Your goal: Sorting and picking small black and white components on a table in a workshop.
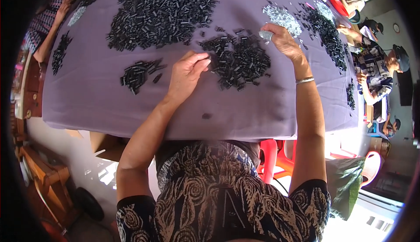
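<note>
My left hand point(187, 75) is closed in a pinch at the left edge of a middle pile of small black cylindrical pieces point(240, 60). What its fingertips hold, if anything, is too small to make out. Above the table, my right hand point(284, 43) is closed, with a clump of small silvery pieces point(265, 35) at its fingers and a bracelet on the wrist. Just beyond it lies a pile of silvery pieces point(284, 18). Left of my left hand is a smaller heap of black pieces point(136, 75).
A large mound of black pieces point(162, 12) covers the far middle of the purple tablecloth point(245, 115). More black pieces point(326, 36) line the right side. Other people sit at the left and right edges. A red chair point(280, 159) stands under the near edge.
</note>
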Demonstrator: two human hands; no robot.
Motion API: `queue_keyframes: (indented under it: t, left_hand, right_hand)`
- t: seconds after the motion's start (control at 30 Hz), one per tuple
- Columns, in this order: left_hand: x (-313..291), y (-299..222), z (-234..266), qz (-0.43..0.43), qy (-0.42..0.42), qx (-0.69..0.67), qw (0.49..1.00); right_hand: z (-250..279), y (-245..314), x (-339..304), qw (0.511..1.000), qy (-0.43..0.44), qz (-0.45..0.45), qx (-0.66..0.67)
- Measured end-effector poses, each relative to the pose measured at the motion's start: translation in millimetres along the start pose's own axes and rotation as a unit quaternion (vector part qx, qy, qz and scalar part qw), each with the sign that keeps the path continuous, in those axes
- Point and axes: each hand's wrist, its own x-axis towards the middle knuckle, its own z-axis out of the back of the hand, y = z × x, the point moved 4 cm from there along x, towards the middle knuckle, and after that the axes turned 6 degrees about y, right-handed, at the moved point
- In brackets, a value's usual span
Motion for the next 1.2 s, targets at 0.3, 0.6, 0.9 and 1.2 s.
queue_keyframes:
  t: [0.3,0.6,0.9,1.2]
  left_hand:
    - [3.4,-6.2,-4.1,-0.023,0.002,-0.063,0.998]
    - [0.4,-5.6,-3.1,-0.035,0.020,-0.081,0.996]
    - [3.5,1.4,-0.2,-0.018,0.010,-0.085,0.996]
    - [5.0,4.3,2.4,-0.023,0.012,-0.205,0.978]
  right_hand:
    - [-64.7,89.1,-14.8,0.954,0.229,0.103,0.163]
    - [-91.8,86.2,-8.1,0.935,0.279,0.089,0.202]
    - [-96.3,94.9,-11.8,0.960,0.199,0.058,0.188]
    - [-55.7,67.4,-46.5,0.978,0.070,0.037,0.194]
